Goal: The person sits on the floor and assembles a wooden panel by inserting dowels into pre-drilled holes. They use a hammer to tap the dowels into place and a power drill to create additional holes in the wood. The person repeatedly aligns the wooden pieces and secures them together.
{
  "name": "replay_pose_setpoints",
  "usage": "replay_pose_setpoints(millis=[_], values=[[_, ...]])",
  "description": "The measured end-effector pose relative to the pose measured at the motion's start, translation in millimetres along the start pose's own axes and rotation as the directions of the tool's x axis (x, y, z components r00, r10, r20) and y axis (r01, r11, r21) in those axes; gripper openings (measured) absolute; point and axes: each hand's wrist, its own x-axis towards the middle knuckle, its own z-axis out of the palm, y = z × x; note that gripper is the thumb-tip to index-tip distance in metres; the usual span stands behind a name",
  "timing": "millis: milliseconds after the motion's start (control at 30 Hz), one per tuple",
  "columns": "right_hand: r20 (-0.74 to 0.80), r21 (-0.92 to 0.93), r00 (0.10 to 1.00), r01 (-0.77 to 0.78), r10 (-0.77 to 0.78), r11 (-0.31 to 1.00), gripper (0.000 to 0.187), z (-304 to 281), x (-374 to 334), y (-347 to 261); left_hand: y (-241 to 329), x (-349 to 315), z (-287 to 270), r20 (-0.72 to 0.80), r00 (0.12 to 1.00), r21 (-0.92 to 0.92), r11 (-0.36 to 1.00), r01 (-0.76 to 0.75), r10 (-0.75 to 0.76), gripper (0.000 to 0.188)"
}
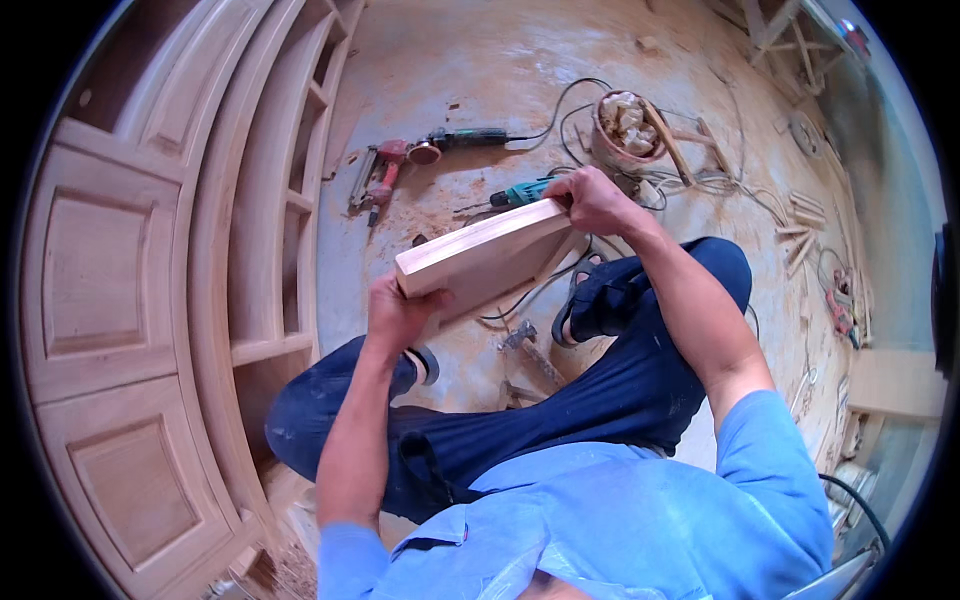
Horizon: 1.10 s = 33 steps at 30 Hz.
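A pale wooden panel [490, 268], possibly a cabinet door, is held tilted above my bent legs, its thick edge uppermost. My left hand [398, 310] grips its near left corner, thumb against the face. At the far right end, my right hand [595, 203] is closed over the other corner. Part of the panel's lower face lies in shadow. A teal power drill [522, 192] rests on the floor just beyond the panel. Between my feet lies a hammer [520, 337], its handle pointing toward me.
A large wooden cabinet [110, 265] with framed doors and open shelves lines the left. Farther out are a red nail gun [388, 170], an angle grinder [465, 138] and a bucket [612, 145] with crumpled contents. Cords cross the dusty floor; wood strips [803, 215] lie right.
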Motion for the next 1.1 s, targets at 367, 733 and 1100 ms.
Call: replay_pose_setpoints(millis=[367, 733, 1100], values=[[0.045, -0.173, 0.999, -0.005, 0.013, 0.985, 0.04, 64.2, -7.0, 6.7, -6.8, 45.8, -30.2, 0.069, 0.922, 0.393, 0.84, -0.375, 0.38, 0.035], [0.296, -0.4, 0.945, -0.012, 0.141, 0.917, 0.034, 79.4, -0.4, -7.3, -0.8, 51.0, -26.4, 0.219, 0.942, 0.709, 0.622, -0.333, 0.255, 0.031], [0.372, 0.371, 0.927, -0.193, 0.045, 0.908, 0.093, 130.5, -15.5, -102.1, 9.1, 43.0, 12.7, -0.347, 0.932, 0.423, 0.905, 0.053, 0.108, 0.051]])
